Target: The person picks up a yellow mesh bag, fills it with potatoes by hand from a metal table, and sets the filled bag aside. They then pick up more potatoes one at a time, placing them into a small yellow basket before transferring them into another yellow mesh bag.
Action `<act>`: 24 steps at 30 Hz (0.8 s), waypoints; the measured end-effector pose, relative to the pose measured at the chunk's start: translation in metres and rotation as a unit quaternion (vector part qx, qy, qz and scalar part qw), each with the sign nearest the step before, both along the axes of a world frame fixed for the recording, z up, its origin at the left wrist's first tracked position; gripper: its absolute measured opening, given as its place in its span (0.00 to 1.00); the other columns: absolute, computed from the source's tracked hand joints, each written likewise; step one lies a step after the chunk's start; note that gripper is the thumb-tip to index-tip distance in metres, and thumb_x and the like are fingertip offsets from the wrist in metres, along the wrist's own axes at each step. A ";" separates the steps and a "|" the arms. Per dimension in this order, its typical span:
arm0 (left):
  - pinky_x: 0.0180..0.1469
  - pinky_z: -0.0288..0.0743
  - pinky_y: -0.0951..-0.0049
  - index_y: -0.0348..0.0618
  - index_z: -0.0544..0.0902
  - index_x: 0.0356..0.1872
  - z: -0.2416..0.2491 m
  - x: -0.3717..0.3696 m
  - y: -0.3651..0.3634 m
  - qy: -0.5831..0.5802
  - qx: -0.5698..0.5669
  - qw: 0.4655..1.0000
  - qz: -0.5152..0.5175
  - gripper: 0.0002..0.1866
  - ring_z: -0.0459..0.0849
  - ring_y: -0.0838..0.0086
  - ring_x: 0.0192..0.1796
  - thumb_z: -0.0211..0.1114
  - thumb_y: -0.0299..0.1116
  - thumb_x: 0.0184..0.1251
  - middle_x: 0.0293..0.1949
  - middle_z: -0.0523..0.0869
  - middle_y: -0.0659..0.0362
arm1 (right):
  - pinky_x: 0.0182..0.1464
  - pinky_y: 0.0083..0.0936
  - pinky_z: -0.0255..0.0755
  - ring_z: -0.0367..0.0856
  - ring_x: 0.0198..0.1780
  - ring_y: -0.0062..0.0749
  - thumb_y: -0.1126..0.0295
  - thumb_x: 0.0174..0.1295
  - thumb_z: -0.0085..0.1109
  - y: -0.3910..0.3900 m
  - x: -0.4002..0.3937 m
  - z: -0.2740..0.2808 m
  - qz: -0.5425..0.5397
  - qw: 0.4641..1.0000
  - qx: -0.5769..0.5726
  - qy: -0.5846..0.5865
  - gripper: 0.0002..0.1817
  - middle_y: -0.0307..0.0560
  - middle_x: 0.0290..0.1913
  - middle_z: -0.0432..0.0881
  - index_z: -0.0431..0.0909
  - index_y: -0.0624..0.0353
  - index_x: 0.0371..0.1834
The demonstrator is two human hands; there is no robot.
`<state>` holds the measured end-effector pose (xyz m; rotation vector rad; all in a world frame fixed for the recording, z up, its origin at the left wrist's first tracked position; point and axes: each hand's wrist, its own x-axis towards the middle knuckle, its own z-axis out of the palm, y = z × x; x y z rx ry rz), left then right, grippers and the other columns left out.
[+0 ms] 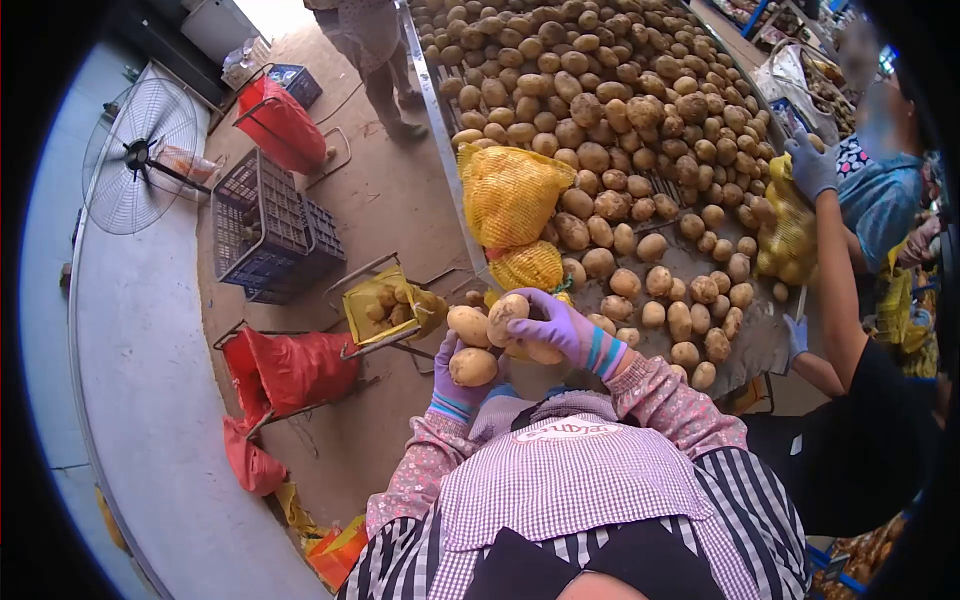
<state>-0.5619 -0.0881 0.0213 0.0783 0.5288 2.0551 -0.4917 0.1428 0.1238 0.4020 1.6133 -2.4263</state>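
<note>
Both my hands wear purple gloves and meet in front of my checked apron, at the table's near left corner. My left hand (457,383) is closed round potatoes (471,367); one more sits just above them. My right hand (568,330) grips a potato (508,309) between thumb and fingers, with another potato (543,351) under its palm. Many loose potatoes (600,120) cover the sorting table (438,130). Just beyond my hands, a full yellow net bag (512,195) lies on the table's left edge.
On the left stand a yellow bag on a frame (385,308), a red bag (300,370), dark crates (265,225) and a fan (137,155). At right, a co-worker's gloved hand (812,165) is by another net bag (787,235). Another person (372,50) stands beyond.
</note>
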 end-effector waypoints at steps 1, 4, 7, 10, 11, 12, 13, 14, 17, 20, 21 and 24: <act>0.81 0.57 0.46 0.57 0.65 0.79 0.004 -0.014 -0.010 -0.058 -0.050 0.997 0.025 0.34 0.64 0.67 0.81 0.53 0.59 0.77 0.78 0.69 0.59 | 0.66 0.28 0.75 0.81 0.62 0.29 0.58 0.65 0.75 -0.012 -0.019 -0.008 0.008 1.000 -0.006 -0.008 0.35 0.48 0.62 0.82 0.72 0.63 0.70; 0.74 0.71 0.47 0.49 0.70 0.75 -0.002 -0.057 -0.044 -0.166 -0.071 0.981 0.067 0.33 0.76 0.61 0.73 0.58 0.55 0.77 0.72 0.77 0.54 | 0.63 0.27 0.77 0.83 0.60 0.29 0.58 0.65 0.75 -0.054 -0.070 -0.031 0.017 1.000 0.001 -0.026 0.33 0.48 0.59 0.83 0.73 0.63 0.68; 0.67 0.78 0.44 0.49 0.75 0.70 -0.023 -0.109 -0.083 -0.242 -0.074 0.962 0.104 0.29 0.82 0.57 0.66 0.60 0.53 0.76 0.65 0.82 0.53 | 0.62 0.28 0.77 0.83 0.59 0.31 0.57 0.66 0.73 -0.097 -0.126 -0.069 0.041 0.995 0.001 -0.090 0.32 0.49 0.60 0.83 0.74 0.64 0.67; 0.61 0.82 0.41 0.52 0.78 0.65 -0.051 -0.151 -0.115 -0.282 -0.149 0.937 0.143 0.25 0.86 0.57 0.58 0.64 0.53 0.75 0.58 0.85 0.56 | 0.60 0.29 0.78 0.84 0.57 0.32 0.55 0.67 0.72 -0.131 -0.169 -0.111 0.009 0.989 0.117 -0.091 0.31 0.51 0.58 0.84 0.76 0.65 0.65; 0.57 0.83 0.46 0.54 0.79 0.64 -0.056 -0.161 -0.122 -0.249 -0.276 0.918 0.137 0.24 0.86 0.59 0.54 0.66 0.53 0.73 0.56 0.85 0.57 | 0.61 0.30 0.77 0.83 0.58 0.33 0.56 0.68 0.70 -0.139 -0.179 -0.118 -0.013 0.989 0.094 -0.113 0.31 0.52 0.59 0.84 0.76 0.66 0.66; 0.54 0.85 0.50 0.57 0.80 0.63 -0.061 -0.170 -0.129 -0.212 -0.397 0.884 0.127 0.24 0.87 0.60 0.51 0.68 0.52 0.72 0.54 0.85 0.58 | 0.62 0.31 0.76 0.82 0.59 0.33 0.56 0.70 0.69 -0.145 -0.187 -0.125 -0.037 0.988 0.071 -0.135 0.30 0.53 0.59 0.84 0.76 0.67 0.67; 0.51 0.84 0.54 0.62 0.80 0.62 -0.066 -0.177 -0.136 -0.201 -0.415 0.880 0.112 0.23 0.86 0.63 0.48 0.71 0.51 0.70 0.51 0.85 0.61 | 0.63 0.32 0.76 0.82 0.60 0.35 0.57 0.71 0.68 -0.149 -0.193 -0.132 -0.051 0.985 0.073 -0.150 0.29 0.53 0.60 0.84 0.75 0.67 0.67; 0.51 0.84 0.54 0.62 0.80 0.62 -0.069 -0.180 -0.139 -0.204 -0.415 0.879 0.112 0.23 0.86 0.63 0.48 0.71 0.51 0.70 0.51 0.85 0.61 | 0.63 0.32 0.76 0.82 0.60 0.35 0.57 0.71 0.68 -0.153 -0.196 -0.140 -0.050 0.984 0.073 -0.152 0.29 0.53 0.60 0.84 0.75 0.67 0.67; 0.58 0.82 0.49 0.62 0.80 0.64 -0.073 -0.183 -0.143 -0.161 -0.433 0.879 0.118 0.22 0.83 0.62 0.58 0.70 0.50 0.72 0.58 0.84 0.60 | 0.63 0.30 0.76 0.82 0.58 0.33 0.57 0.72 0.67 -0.158 -0.193 -0.155 -0.103 0.970 0.155 -0.153 0.28 0.50 0.59 0.84 0.75 0.65 0.67; 0.68 0.74 0.44 0.62 0.78 0.68 -0.073 -0.179 -0.139 -0.123 -0.404 0.894 0.150 0.23 0.76 0.58 0.70 0.67 0.48 0.75 0.66 0.79 0.57 | 0.62 0.28 0.76 0.81 0.58 0.28 0.60 0.73 0.65 -0.145 -0.164 -0.134 -0.144 0.962 0.200 -0.115 0.26 0.46 0.57 0.84 0.75 0.64 0.67; 0.71 0.71 0.43 0.62 0.75 0.71 -0.081 -0.180 -0.145 -0.119 -0.409 0.892 0.148 0.25 0.71 0.56 0.74 0.64 0.48 0.76 0.70 0.75 0.57 | 0.63 0.27 0.75 0.81 0.58 0.27 0.62 0.74 0.64 -0.135 -0.147 -0.119 -0.111 0.978 0.158 -0.077 0.25 0.45 0.57 0.84 0.75 0.63 0.67; 0.75 0.68 0.43 0.61 0.73 0.74 -0.090 -0.179 -0.149 -0.129 -0.397 0.899 0.134 0.25 0.67 0.53 0.77 0.60 0.49 0.79 0.75 0.70 0.56 | 0.63 0.25 0.75 0.80 0.59 0.23 0.66 0.75 0.62 -0.103 -0.085 -0.058 -0.095 0.991 0.090 -0.020 0.20 0.43 0.57 0.84 0.77 0.63 0.66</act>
